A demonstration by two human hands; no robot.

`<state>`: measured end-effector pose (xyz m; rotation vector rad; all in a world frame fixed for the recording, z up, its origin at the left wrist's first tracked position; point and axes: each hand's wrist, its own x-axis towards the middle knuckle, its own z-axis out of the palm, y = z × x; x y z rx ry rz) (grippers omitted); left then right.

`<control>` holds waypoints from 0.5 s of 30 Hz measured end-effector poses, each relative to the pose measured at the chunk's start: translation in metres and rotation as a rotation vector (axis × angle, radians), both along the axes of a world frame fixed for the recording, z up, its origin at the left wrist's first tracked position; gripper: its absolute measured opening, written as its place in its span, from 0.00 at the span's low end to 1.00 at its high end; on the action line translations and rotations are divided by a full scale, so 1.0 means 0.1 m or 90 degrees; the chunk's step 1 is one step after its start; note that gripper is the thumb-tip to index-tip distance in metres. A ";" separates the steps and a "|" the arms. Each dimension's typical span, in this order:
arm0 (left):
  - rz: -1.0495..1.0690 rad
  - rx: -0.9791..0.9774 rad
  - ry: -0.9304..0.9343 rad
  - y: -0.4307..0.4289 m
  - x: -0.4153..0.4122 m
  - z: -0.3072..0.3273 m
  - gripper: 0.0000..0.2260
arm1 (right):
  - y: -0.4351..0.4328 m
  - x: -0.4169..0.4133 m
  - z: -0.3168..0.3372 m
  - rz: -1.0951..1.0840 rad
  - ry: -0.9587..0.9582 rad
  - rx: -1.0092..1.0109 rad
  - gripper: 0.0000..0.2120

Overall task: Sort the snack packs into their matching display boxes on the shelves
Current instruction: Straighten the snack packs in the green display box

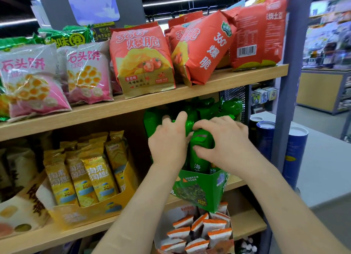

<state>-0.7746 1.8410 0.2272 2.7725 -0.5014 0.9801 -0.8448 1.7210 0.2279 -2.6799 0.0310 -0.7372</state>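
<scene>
A green display box [199, 192] with a seaweed picture stands on the middle shelf at the right. Several green snack packs [201, 155] stand upright in it, and more green packs [214, 106] rise behind. Both hands are at the tops of the front packs. My left hand [169, 141] holds the top of a green pack with its fingers curled over it. My right hand [222, 140] grips the front green pack, thumb in front and fingers over the top. A yellow display box [89, 213] with several yellow packs [91, 177] sits to the left on the same shelf.
The top shelf [190, 94] carries pink bags [32, 83], red chip bags [142, 58] and green bags behind. Below, a box of orange-and-white packs [199, 233] sits on the lower shelf. Blue cylinder tins [296, 153] stand right of the grey shelf post [290, 83].
</scene>
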 end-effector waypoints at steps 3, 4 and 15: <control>-0.151 -0.026 0.115 0.13 -0.05 0.03 0.20 | 0.11 -0.07 -0.15 -0.051 -0.052 0.019 0.20; -0.228 -0.055 0.188 0.23 -0.06 0.05 0.22 | 0.14 -0.08 -0.21 -0.052 -0.078 0.031 0.21; -0.281 -0.301 0.159 0.41 -0.18 -0.24 0.19 | 0.13 -0.11 -0.10 -0.004 0.023 0.043 0.34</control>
